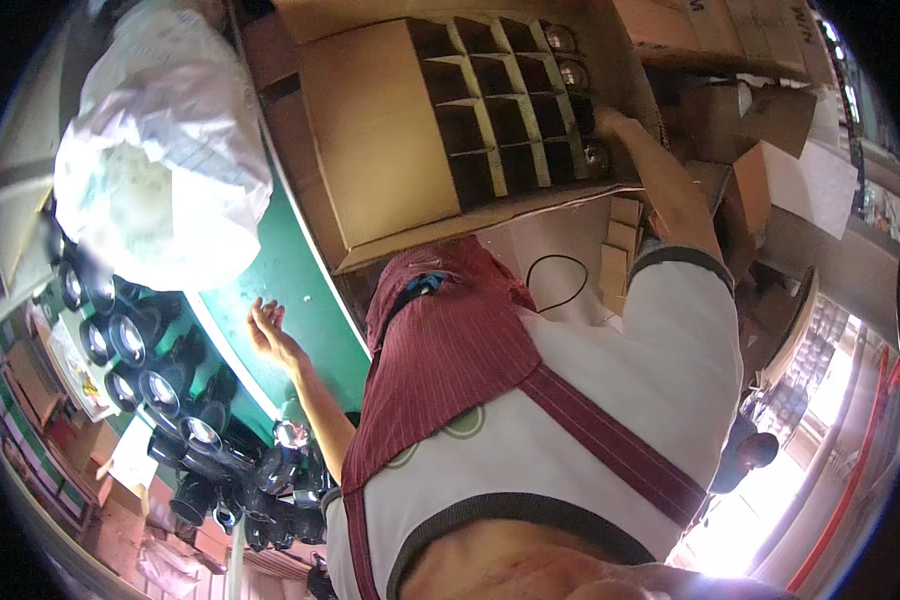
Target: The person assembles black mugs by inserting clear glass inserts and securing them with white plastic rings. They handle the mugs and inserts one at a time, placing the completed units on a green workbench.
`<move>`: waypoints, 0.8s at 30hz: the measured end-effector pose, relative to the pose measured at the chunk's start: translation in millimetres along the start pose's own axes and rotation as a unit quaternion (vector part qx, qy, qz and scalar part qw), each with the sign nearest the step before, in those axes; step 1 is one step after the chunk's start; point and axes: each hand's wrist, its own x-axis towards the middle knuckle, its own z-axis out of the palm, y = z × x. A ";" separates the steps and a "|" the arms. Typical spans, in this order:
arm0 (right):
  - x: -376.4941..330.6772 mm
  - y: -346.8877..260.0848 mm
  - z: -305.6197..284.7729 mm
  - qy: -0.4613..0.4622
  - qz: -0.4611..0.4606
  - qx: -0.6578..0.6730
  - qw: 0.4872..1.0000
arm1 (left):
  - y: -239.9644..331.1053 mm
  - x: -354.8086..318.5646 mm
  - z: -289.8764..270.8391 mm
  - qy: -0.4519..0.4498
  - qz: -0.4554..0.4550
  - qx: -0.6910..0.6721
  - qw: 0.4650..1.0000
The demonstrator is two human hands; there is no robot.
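Observation:
A cardboard carton (370, 140) with a grid of cardboard dividers (490, 105) lies in front of me. My right hand (610, 122) reaches into a cell of its right-hand column; the fingertips are hidden there, and whatever they hold does not show. Round, shiny, glass-like pieces (596, 158) sit in several cells of that column. My left hand (268, 330) hovers over the green tabletop (315, 290), fingers loosely bent and apart, with nothing visible in it. Nearest to it on the left are several glossy black cylindrical pieces (160, 392) with bright round rims.
A large white plastic bag (165, 180) bulges at the upper left, beside the carton. More cardboard boxes (710, 35) are stacked at the upper right. A thin black cable loop (560, 282) lies below the carton. Another person (745, 455) is at the lower right.

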 end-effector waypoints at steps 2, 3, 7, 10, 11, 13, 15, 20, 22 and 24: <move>1.9 41.9 62.7 0.024 -0.008 0.028 0.999 | 2.9 -0.7 6.3 -0.015 0.001 0.006 1.000; 2.0 57.8 78.7 0.015 -0.001 0.043 0.999 | 0.1 -2.9 9.1 -0.013 -0.007 0.010 1.000; 31.3 22.4 120.1 -0.182 0.085 0.127 0.971 | 3.0 -16.4 16.7 0.005 -0.009 0.073 0.997; 47.0 -14.8 115.3 -0.123 0.066 0.104 0.985 | 11.5 -20.6 29.6 0.013 -0.009 0.064 0.998; 44.6 -18.1 112.4 -0.102 0.064 0.099 0.988 | 23.4 -22.4 39.5 0.028 -0.019 0.092 0.995; 49.9 -20.4 91.9 -0.063 0.058 0.082 0.993 | 23.4 -29.1 37.9 0.021 -0.020 0.051 0.998; 45.8 -15.6 72.1 -0.028 0.057 0.069 0.996 | 22.7 -33.8 33.3 0.024 -0.030 0.040 0.998; 23.5 -8.7 64.1 0.032 0.046 0.099 0.994 | 6.2 -31.7 27.1 0.017 -0.028 0.090 0.995; 19.5 -11.6 54.9 0.034 0.023 0.106 0.994 | -1.8 -51.1 25.6 0.018 -0.054 0.085 0.995; 6.9 -13.8 48.2 0.038 0.017 0.123 0.991 | -2.4 -72.2 24.3 0.000 -0.068 0.084 0.994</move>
